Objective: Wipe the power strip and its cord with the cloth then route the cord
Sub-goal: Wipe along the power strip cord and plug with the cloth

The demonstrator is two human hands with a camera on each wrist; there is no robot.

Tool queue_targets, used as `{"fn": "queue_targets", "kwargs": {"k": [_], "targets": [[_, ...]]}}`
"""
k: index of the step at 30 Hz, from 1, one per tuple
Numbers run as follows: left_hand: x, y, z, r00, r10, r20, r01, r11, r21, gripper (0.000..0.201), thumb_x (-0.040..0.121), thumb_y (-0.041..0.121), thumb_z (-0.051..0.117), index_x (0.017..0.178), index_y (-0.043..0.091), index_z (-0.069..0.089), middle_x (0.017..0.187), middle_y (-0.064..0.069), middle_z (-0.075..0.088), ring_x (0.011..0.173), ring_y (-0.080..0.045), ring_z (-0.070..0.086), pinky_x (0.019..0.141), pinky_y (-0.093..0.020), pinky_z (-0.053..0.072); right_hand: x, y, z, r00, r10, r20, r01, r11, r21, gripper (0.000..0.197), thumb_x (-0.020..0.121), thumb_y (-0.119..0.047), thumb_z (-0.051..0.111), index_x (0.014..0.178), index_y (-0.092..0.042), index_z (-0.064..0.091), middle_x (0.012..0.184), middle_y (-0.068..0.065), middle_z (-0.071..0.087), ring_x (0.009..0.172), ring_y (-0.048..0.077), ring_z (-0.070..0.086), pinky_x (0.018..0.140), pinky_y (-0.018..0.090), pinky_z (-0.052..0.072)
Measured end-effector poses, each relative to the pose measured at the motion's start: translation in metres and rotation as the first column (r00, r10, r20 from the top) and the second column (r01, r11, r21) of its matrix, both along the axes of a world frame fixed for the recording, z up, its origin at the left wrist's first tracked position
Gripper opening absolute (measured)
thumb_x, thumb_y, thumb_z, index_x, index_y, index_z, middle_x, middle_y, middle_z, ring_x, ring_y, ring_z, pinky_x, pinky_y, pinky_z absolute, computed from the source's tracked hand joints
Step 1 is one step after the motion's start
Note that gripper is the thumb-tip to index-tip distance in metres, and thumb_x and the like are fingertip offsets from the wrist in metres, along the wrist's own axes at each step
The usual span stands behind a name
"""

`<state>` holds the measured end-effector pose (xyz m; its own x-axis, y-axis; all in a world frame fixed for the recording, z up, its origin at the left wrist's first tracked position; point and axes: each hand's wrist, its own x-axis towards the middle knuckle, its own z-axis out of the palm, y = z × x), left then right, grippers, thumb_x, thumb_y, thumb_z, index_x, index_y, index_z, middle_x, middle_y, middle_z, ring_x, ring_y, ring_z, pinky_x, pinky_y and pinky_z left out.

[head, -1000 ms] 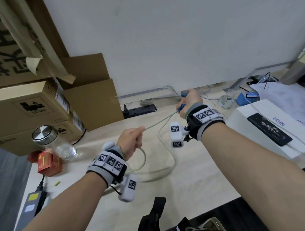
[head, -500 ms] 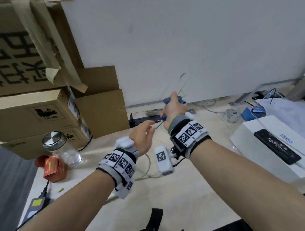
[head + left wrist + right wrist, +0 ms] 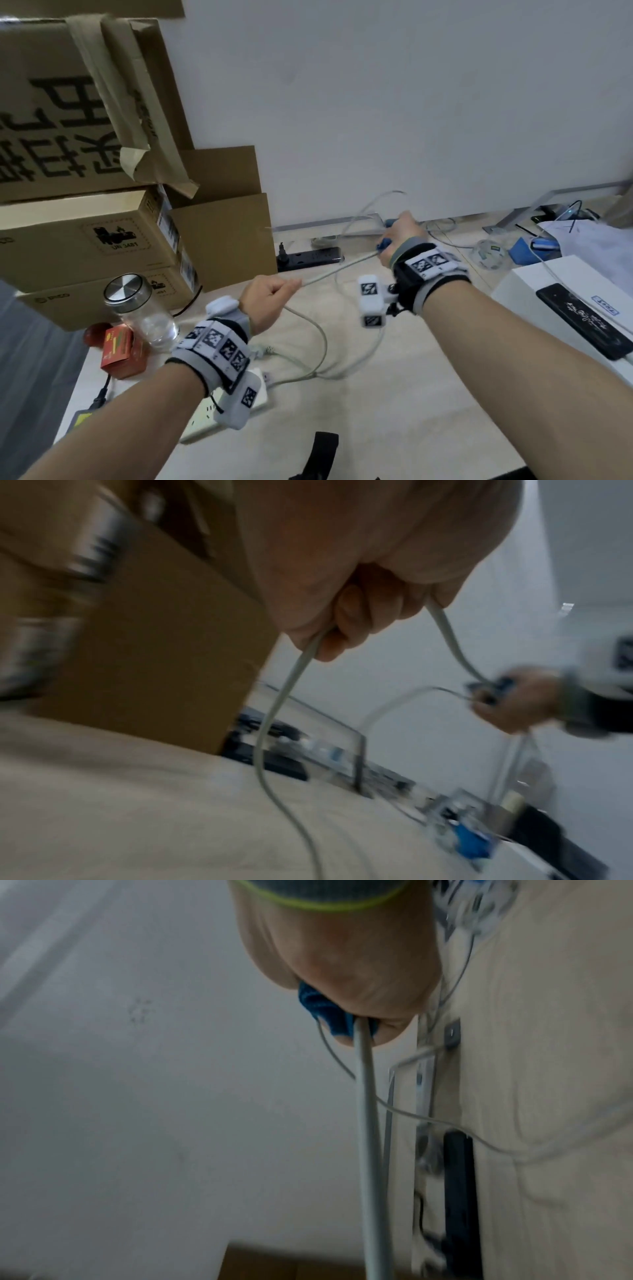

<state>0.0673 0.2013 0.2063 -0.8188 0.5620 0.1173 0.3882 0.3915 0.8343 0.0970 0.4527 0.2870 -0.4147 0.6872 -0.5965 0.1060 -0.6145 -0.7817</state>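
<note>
A pale grey cord [image 3: 339,269] runs taut between my two hands above the table. My left hand [image 3: 265,301] grips it in a fist; the left wrist view shows the cord [image 3: 284,696] dropping from the curled fingers. My right hand [image 3: 399,241] holds a blue cloth [image 3: 383,244] wrapped round the cord, seen close as the cloth [image 3: 325,1012] squeezing the cord [image 3: 366,1110]. Slack loops of the cord lie on the table and rise behind the right hand. The white power strip [image 3: 205,416] lies near the front left, partly hidden by my left wrist.
Stacked cardboard boxes [image 3: 85,236] stand at the left with a glass jar [image 3: 144,311] and a red box [image 3: 120,349] before them. A black power strip [image 3: 310,258] lies by the wall. A white box [image 3: 565,308] with a black device sits at the right.
My hands came together half a second ago, then moved apart again. The left hand regripped the cord and the right hand slid the cloth away to the right, drawing the cord taut.
</note>
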Motion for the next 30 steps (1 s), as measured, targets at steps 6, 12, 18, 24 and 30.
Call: {"fn": "queue_targets", "kwargs": {"k": [6, 12, 18, 24, 30], "targets": [[-0.028, -0.028, -0.029, 0.994, -0.063, -0.091, 0.023, 0.921, -0.388, 0.041, 0.096, 0.040, 0.048, 0.060, 0.021, 0.053, 0.054, 0.005, 0.053, 0.050, -0.013, 0.048, 0.054, -0.028, 0.041, 0.005, 0.028, 0.013, 0.994, -0.103, 0.025, 0.101, 0.991, 0.083, 0.035, 0.093, -0.036, 0.037, 0.091, -0.012, 0.062, 0.070, 0.005, 0.046, 0.044, 0.017, 0.035, 0.042, 0.018, 0.035], [-0.005, 0.026, -0.015, 0.990, -0.124, -0.062, 0.101, 0.952, -0.288, 0.016, 0.094, 0.042, 0.048, 0.097, 0.032, 0.061, 0.075, 0.009, 0.068, 0.073, -0.012, 0.065, 0.069, -0.032, 0.052, -0.008, 0.001, 0.003, 0.997, -0.068, -0.039, 0.071, 0.993, 0.090, 0.033, 0.088, -0.042, 0.041, 0.071, -0.014, 0.048, 0.059, 0.000, 0.034, 0.036, 0.014, 0.024, 0.040, 0.016, 0.029], [0.019, 0.077, 0.011, 0.986, -0.120, -0.115, 0.103, 0.983, -0.150, 0.032, 0.099, 0.034, 0.043, 0.085, 0.018, 0.068, 0.060, 0.014, 0.051, 0.064, -0.011, 0.052, 0.060, -0.028, 0.035, -0.003, -0.034, -0.012, 0.995, 0.009, -0.104, -0.010, 1.000, -0.011, 0.045, 0.090, -0.055, 0.046, 0.080, -0.012, 0.052, 0.053, 0.000, 0.031, 0.037, 0.015, 0.026, 0.042, 0.018, 0.030], [0.017, 0.078, 0.006, 0.978, -0.115, -0.176, 0.084, 0.981, -0.173, 0.043, 0.096, 0.035, 0.042, 0.057, 0.021, 0.034, 0.051, 0.005, 0.038, 0.054, -0.023, 0.041, 0.053, -0.032, 0.024, 0.004, -0.064, -0.018, 0.979, 0.178, -0.097, -0.186, 0.978, -0.091, 0.049, 0.092, -0.056, 0.048, 0.088, -0.008, 0.056, 0.054, 0.003, 0.032, 0.036, 0.014, 0.023, 0.040, 0.019, 0.028], [0.018, 0.053, 0.017, 0.930, -0.220, -0.295, 0.160, 0.963, -0.215, 0.051, 0.091, 0.048, 0.037, 0.051, 0.019, 0.028, 0.046, 0.003, 0.029, 0.044, -0.013, 0.027, 0.049, -0.031, 0.022, 0.004, -0.039, -0.004, 0.979, 0.202, -0.006, -0.201, 0.977, -0.069, 0.047, 0.100, -0.043, 0.033, 0.078, -0.010, 0.058, 0.061, 0.001, 0.031, 0.042, 0.013, 0.019, 0.042, 0.019, 0.027]]}}
